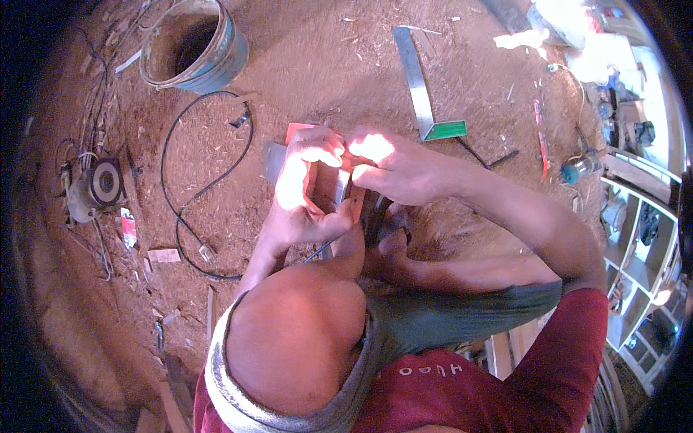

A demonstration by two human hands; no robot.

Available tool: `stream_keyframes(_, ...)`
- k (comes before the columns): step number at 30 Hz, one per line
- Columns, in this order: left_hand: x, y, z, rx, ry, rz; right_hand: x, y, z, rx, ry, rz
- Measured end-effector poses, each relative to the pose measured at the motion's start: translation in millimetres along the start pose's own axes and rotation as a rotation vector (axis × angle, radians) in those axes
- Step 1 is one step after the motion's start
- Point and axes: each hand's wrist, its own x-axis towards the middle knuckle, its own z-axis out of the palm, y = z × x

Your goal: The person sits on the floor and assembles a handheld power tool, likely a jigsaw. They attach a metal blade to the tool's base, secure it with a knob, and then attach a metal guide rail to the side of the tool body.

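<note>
My left hand point(296, 195) is closed around the near-left side of a small reddish-brown wooden piece point(325, 184), its thumb along the near edge. A silvery metal strip point(342, 186) lies against the wood between my hands. From the right comes my right hand point(397, 169), fingers curled at the far-right edge of the piece; what they pinch is hidden. Bright light washes out parts of both hands. An orange edge point(299, 131) and a grey flat plate point(274, 160) show beyond my left hand. My bare knee point(296, 325) is just below.
On the littered dirt floor stand a worn blue bucket point(234, 58) and, left, a power tool with a round disc point(107, 180). A black cable point(164, 166) loops near my left hand. Ahead lies a green-handled try square point(415, 79); right, a teal drill point(570, 173) and shelves point(628, 238).
</note>
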Motion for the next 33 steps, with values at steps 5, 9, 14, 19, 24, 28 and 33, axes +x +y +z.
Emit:
stream_keyframes(5, 4.1, 2.0, -3.5, -0.002, -0.065, 0.015, -0.2, -3.0, -19.9, 0.113, 0.162, 0.075)
stream_keyframes(9, -7.9, 3.8, -0.1, -0.088, -0.061, -0.021, 3.7, 3.1, -77.6, 0.026, 0.323, 0.0)
stream_keyframes(14, -6.5, 0.8, -5.9, -0.069, 0.036, 0.047, -6.8, -2.7, -37.1, 0.148, 0.082, 0.159)
stream_keyframes(19, -0.7, -0.6, -11.3, -0.204, 0.045, -0.027, -6.1, -0.8, -1.3, 0.025, 0.193, -0.143)
stream_keyframes(24, 1.7, 1.6, -10.3, -0.214, 0.065, -0.054, -2.8, -7.9, -3.2, -0.172, 0.233, -0.147)
stream_keyframes(28, 0.6, -4.7, 0.1, -0.206, 0.116, -0.047, -10.8, -16.9, -11.0, -0.495, 0.344, -0.197)
stream_keyframes(33, -1.1, -6.1, 0.1, -0.15, 0.142, -0.046, -11.6, 3.9, -16.5, -0.525, 0.398, -0.373)
